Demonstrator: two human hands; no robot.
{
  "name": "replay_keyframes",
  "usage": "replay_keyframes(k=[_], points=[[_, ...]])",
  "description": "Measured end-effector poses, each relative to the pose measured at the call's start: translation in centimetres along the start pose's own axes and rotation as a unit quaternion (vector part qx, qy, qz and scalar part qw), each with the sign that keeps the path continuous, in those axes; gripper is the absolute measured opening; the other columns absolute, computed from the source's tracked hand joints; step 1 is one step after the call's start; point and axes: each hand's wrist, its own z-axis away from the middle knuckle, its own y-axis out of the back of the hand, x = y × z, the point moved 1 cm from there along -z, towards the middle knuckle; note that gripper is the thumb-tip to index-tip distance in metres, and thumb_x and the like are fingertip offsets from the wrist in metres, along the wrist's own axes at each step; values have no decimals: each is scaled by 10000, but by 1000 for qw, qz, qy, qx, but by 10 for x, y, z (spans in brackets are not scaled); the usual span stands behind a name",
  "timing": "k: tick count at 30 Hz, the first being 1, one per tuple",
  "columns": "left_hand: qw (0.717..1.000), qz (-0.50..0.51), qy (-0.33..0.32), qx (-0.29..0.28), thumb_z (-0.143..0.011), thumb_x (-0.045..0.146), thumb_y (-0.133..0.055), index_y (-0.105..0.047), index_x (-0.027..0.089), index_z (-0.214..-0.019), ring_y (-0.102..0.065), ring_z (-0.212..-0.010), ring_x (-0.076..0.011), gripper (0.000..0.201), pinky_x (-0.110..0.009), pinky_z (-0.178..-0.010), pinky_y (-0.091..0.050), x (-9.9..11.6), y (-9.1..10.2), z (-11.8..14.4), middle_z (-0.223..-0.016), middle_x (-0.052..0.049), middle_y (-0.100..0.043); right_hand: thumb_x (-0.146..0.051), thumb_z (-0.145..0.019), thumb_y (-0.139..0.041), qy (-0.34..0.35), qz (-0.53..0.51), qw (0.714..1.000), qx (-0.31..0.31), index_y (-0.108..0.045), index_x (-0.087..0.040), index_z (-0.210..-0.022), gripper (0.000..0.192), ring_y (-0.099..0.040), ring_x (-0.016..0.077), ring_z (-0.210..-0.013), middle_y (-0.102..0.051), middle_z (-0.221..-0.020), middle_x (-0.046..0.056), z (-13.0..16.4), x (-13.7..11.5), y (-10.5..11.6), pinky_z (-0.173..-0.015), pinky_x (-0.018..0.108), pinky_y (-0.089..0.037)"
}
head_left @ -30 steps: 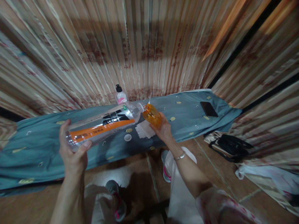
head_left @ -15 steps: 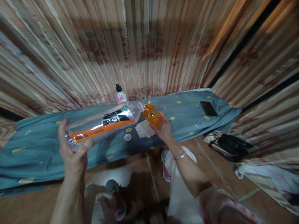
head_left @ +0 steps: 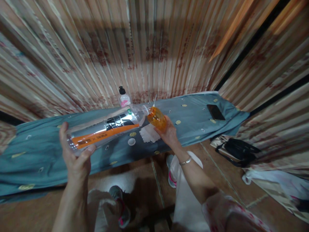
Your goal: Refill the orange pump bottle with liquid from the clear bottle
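Note:
My left hand [head_left: 76, 154] is closed around the base of a large clear plastic bottle [head_left: 103, 132] with a silver, black and orange label. The bottle lies tilted nearly level in the air, its neck pointing right. My right hand [head_left: 169, 132] grips a small orange translucent bottle [head_left: 156, 118], its mouth held against the mouth of the large one. Whether liquid runs between them I cannot make out. Below, on the cloth, lie a white bottle cap [head_left: 131, 141] and a crumpled white tissue [head_left: 149, 133].
A blue-green patterned cloth [head_left: 193, 109] covers the long narrow table. A clear bottle with a black top [head_left: 124, 98] stands behind the large bottle. A dark phone [head_left: 215, 112] lies at the right end. A black bag [head_left: 241, 151] sits beyond it, and striped curtains [head_left: 156, 48] hang behind.

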Motion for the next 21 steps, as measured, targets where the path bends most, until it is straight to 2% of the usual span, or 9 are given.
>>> replay_keyframes(k=[6,10,15,18,21], points=[[999,40,10,3,-589,629,-821,-359,375,-1564,-568,-1266,-361,1108,-668,-1163,-324,-1,-2,0,-1371,-75,-554,-363,-791,-786,1,5,1000,3,-385,-157,-1468,814,-568,333,-1366,-601,-1435,206,0,0,-1,-1123,555,-503],[999,51,16,4,-553,617,-851,-363,410,-1559,-567,-1280,-367,1137,-676,-1164,-320,-2,-2,0,-1362,-59,-573,-378,-790,-788,-9,3,1000,-1,-387,-155,-1470,820,-570,335,-1361,-600,-1433,206,0,-1,0,-1129,551,-498],[999,37,22,-6,-591,589,-844,-290,389,-1600,-548,-1333,-373,1168,-632,-1173,-338,0,-1,2,-1424,-78,-547,-357,-773,-802,-17,-3,1000,-1,-403,-152,-1453,815,-577,335,-1353,-607,-1424,207,0,-2,0,-1117,549,-508],[998,53,24,-8,-609,532,-860,-293,390,-1603,-558,-1337,-355,1153,-595,-1184,-349,2,-1,3,-1438,-67,-562,-362,-775,-803,-15,-7,1000,2,-400,-156,-1457,818,-580,333,-1347,-610,-1420,203,0,-1,0,-1111,541,-514],[999,39,16,3,-590,580,-850,-317,389,-1597,-590,-1306,-337,1155,-550,-1152,-411,2,-2,4,-1430,-55,-590,-387,-787,-797,-6,-11,1000,3,-398,-161,-1464,817,-581,329,-1345,-612,-1417,195,0,1,-1,-1115,538,-510]])
